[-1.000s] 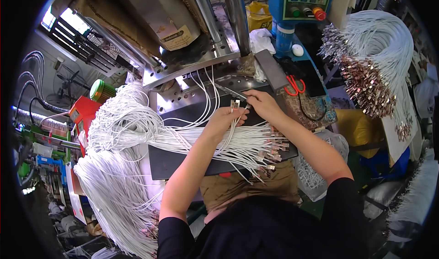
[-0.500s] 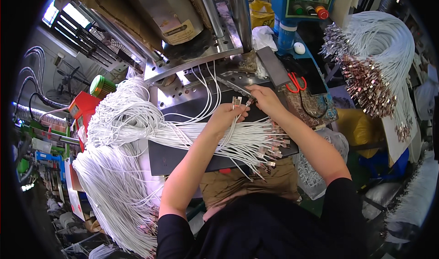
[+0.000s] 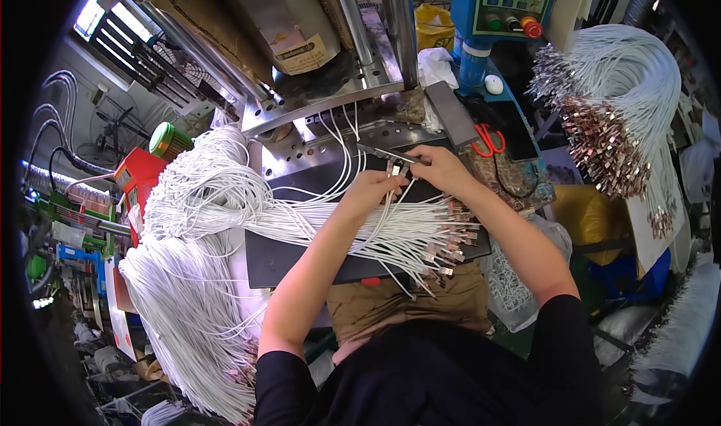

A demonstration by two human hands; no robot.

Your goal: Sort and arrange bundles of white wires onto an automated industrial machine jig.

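Note:
My left hand [image 3: 369, 190] is closed around white cables, with a metal plug [image 3: 396, 169] standing up between its fingertips. My right hand [image 3: 441, 170] grips the end of a narrow metal bar [image 3: 381, 153], which points left just above the plug. The fingertips of both hands nearly meet, so what lies between them is partly hidden. Under my forearms, a bundle of white cables [image 3: 300, 222] crosses a black board [image 3: 272, 264], its metal plug ends [image 3: 447, 253] fanning out to the right. Several cables rise from the bundle toward the machine's perforated metal plate [image 3: 283, 158].
Ahead stands a press with steel columns [image 3: 396, 28]. At the right are a grey block [image 3: 451, 114], red-handled scissors [image 3: 490, 139] and a blue control box [image 3: 511, 9]. More cable coils hang at the far right [image 3: 631, 58] and pile up at the left [image 3: 169, 306].
My right hand has shifted slightly, and the metal bar has swung flatter, now lying closer across the plug. The left hand stays nearly in place; the whole view has tilted slightly.

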